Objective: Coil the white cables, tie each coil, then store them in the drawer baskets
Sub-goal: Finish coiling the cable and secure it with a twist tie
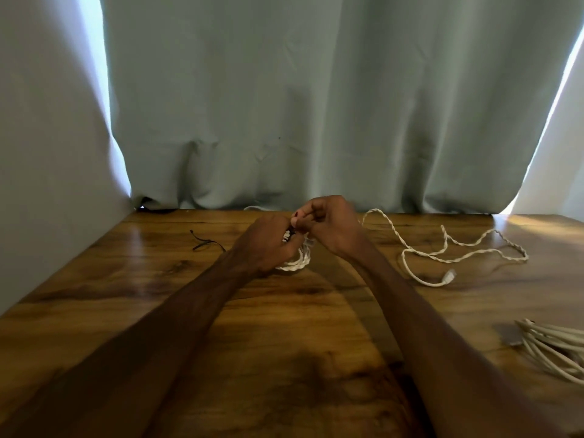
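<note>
A small coil of white braided cable [297, 263] sits at the middle of the wooden table [284, 327]. My left hand [268, 245] grips the coil from the left. My right hand [328, 226] is curled just above it, its fingertips pinching a thin dark tie at the coil's top; the tie is mostly hidden between my hands. A loose white braided cable [448, 248] sprawls uncoiled on the right, its plug [450, 275] lying flat. Another white cable bundle [556, 349] lies at the right edge.
A thin black tie [207, 241] lies on the table left of my hands. A grey-green curtain [316, 105] hangs behind the table's far edge, and a wall [47, 153] borders the table's left side. No drawer or basket is in view.
</note>
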`<move>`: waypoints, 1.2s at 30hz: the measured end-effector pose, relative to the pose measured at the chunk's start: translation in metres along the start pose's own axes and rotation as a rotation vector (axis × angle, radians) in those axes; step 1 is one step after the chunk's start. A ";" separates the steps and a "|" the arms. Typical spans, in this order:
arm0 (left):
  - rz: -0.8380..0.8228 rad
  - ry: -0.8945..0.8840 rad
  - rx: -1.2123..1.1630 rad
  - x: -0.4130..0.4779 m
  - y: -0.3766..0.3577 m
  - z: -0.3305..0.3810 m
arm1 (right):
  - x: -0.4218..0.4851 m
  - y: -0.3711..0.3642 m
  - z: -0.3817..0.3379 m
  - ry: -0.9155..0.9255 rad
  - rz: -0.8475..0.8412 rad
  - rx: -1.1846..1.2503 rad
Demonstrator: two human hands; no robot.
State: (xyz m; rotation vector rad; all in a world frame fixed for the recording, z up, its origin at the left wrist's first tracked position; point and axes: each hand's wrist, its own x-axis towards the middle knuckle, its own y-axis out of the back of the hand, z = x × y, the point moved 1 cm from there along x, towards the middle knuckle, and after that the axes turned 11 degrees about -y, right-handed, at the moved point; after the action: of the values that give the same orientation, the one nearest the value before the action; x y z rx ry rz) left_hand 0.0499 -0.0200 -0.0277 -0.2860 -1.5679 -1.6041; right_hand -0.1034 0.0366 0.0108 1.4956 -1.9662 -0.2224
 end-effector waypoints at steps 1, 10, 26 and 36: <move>0.003 0.008 0.023 0.000 -0.002 -0.002 | 0.000 0.000 0.001 -0.020 0.000 0.004; 0.087 0.174 0.011 0.002 -0.001 0.000 | 0.005 0.000 0.004 0.080 0.122 -0.079; -0.205 0.169 -0.271 0.001 -0.004 0.006 | 0.009 0.010 0.016 0.227 0.081 -0.201; -0.314 0.146 -0.353 0.007 0.005 0.004 | 0.006 0.011 0.009 0.379 0.072 -0.254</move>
State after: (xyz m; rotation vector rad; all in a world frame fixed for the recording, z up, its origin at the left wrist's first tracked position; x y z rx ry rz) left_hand 0.0477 -0.0189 -0.0189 -0.1079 -1.2578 -2.1003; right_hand -0.1183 0.0324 0.0122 1.2011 -1.6194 -0.1390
